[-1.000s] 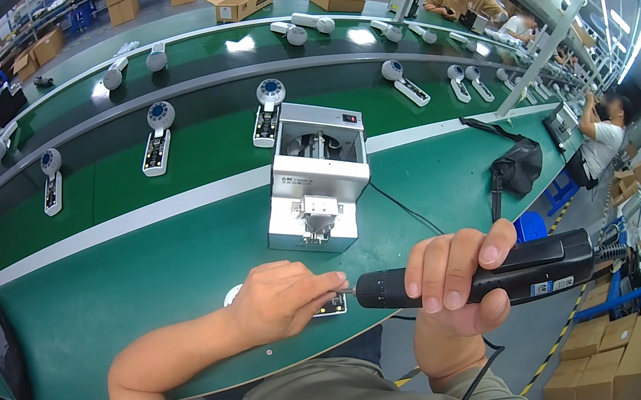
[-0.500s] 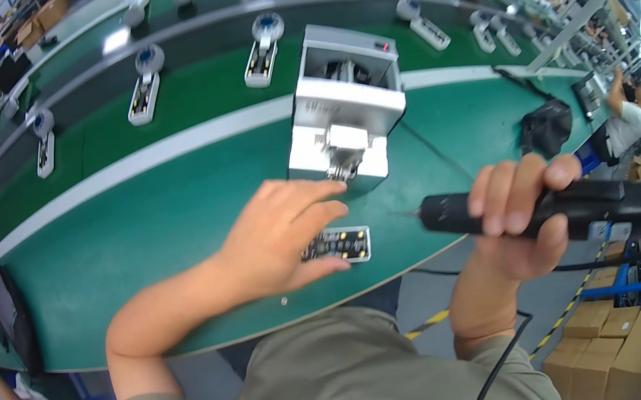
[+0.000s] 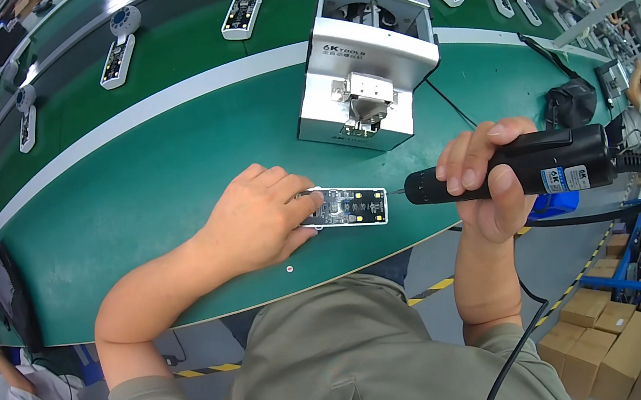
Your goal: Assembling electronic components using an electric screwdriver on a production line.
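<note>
on the near side of the green bench (image 3: 125, 199), we are keeping a long circuit board in a white shell (image 3: 351, 207) lying flat and face up, its left end hiding under our left hand (image 3: 256, 221). we are pinching that end across its width, fingers on the far edge and thumb on the near one. with our right hand (image 3: 479, 156) we are gripping a black electric screwdriver (image 3: 554, 152), fingers and thumb wrapping its barrel, and we are pointing its thin bit (image 3: 397, 191) leftward, just beside the board's right end; whether it is touching, we cannot tell. a second ago our left fingers were meeting the bit; now they are holding the board instead, and the bit is sitting closer to it than half a second ago. that, we are judging, is leaving the board steadied and the tool lined up near it. a small round piece (image 3: 290, 269) is lying near our left hand. beyond the board, a silver machine (image 3: 369, 60) is standing, and farther off white devices with round heads (image 3: 242, 11) are lining the bench's far strip.
</note>
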The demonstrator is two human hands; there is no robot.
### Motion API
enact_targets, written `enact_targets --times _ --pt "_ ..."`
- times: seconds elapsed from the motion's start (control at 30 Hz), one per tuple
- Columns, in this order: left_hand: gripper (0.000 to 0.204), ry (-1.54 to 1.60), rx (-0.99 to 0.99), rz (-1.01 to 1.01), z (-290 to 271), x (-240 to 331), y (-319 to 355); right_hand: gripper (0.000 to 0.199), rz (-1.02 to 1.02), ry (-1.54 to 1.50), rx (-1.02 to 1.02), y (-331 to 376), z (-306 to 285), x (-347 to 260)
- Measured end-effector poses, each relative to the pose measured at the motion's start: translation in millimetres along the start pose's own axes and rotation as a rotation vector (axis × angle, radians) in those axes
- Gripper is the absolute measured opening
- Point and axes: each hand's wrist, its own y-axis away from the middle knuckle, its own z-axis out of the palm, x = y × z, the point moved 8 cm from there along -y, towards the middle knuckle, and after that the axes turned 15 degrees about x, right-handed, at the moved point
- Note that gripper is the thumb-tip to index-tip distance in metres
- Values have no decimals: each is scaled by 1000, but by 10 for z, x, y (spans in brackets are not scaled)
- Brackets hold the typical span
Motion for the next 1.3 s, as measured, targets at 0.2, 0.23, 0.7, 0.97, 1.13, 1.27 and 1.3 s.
enact_targets --times 0.2,0.23,0.7,0.97,1.13,1.27,1.3 --pt "35 30 29 15 60 -98 -28 33 52 -32 57 -27 -113 239" --pt "35 32 29 10 68 -116 -23 33 57 -31 56 -35 -109 261" --pt "31 65 70 38 148 -249 -6 25 126 50 -193 -106 60 416" --pt "31 16 91 68 274 -379 -12 31 -179 -76 -72 -553 357 179" --pt "32 17 102 67 277 -430 -11 30 -226 3 -170 -578 460 361" --pt "33 36 83 56 304 -428 -12 28 -203 70 -192 -582 512 444" --pt "33 13 75 41 352 -447 -26 28 -198 43 -196 -570 484 401"
